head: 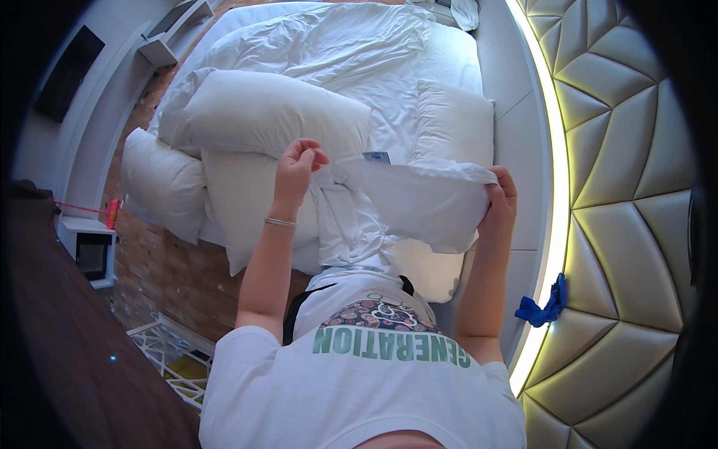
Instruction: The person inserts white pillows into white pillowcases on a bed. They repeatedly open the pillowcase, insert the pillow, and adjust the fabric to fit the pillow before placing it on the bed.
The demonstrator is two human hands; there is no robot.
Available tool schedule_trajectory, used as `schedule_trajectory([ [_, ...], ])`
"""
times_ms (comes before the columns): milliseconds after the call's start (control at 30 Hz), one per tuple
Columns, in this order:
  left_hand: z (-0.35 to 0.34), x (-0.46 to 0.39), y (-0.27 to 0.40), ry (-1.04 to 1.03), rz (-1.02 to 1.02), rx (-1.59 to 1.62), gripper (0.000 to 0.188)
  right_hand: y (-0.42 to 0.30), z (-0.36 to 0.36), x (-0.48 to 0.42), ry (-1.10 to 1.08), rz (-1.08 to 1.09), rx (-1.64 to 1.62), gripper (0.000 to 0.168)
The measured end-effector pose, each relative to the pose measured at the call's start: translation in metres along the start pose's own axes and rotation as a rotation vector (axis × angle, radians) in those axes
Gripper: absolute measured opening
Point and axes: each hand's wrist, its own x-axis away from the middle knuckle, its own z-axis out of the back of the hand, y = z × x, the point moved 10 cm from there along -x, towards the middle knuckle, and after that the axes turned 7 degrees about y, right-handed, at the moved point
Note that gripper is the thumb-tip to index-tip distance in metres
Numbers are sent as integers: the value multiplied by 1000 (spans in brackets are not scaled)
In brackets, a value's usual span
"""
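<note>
A white pillowcase (420,196) hangs in front of me, its upper right corner pinched between the thumb and fingers of my right hand (501,191). A small blue-and-white label (376,157) sticks up at the cloth's upper edge and bears writing. My left hand (302,160), with a bracelet at the wrist, is raised in front of a large white pillow (280,109). Its fingers are curled in, and I see nothing held in them. Below that hand a second white pillow (241,196) lies on the near part of the bed.
Rumpled white bedding (336,39) covers the bed. More pillows lie at the right (454,120) and left (162,179). A lit strip (555,140) runs along the padded headboard (611,140), with a blue cloth (543,306) on it. Wooden floor (162,269) shows at left.
</note>
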Motion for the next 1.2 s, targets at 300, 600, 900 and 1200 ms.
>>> schedule_trajectory([
  [300, -120, 75, 15, -423, -489, -507, 37, -4, 0, 7, -135, -49, -20, 12],
  [600, -102, 67, 61, -225, -193, -61, 15, -15, -51, 16, -314, 332, 652, 63],
  [900, -104, 78, 78, -345, -320, -138, 12, 18, -131, 16, -507, 70, 479, 10],
  [1200, 8, 25, -79, -134, -201, -584, 16, -63, -88, -32, -210, 164, -217, 12],
])
